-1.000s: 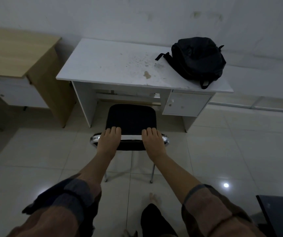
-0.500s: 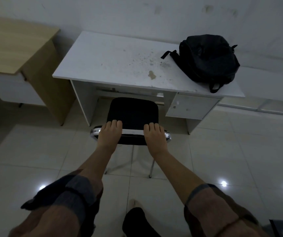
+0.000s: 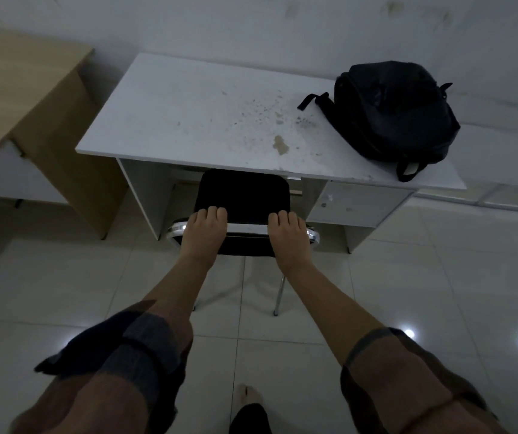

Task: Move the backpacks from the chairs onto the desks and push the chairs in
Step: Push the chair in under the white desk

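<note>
Black chair [image 3: 241,195]: seat front tucked just under the near edge of the white table [image 3: 189,120], backrest top rail toward the person. Rear legs out on the tiled floor [image 3: 63,277], so the chair is, in my judgement, only partly pushed in.

Left hand [image 3: 203,236] and right hand [image 3: 289,239] both sit on the backrest rail, one toward each end, fingers curled over the top onto the black padding. Each grip is closed round the rail and holds nothing else. The wide, even spacing probably keeps the push straight, so the chair does not swing toward the table's side panel or the drawer unit.

Black backpack [image 3: 392,111]: on the tabletop at its right far corner, well apart from the chair, one strap loop hanging at the near edge. This bag's move looks done. It sits to the side, leaving the stained middle of the top bare.

A wooden table [image 3: 16,83] stands just to the left. No chair or bag is visible with it.

Arms extended, sleeves pushed up above the forearms; one bare foot [image 3: 250,394] forward.
</note>
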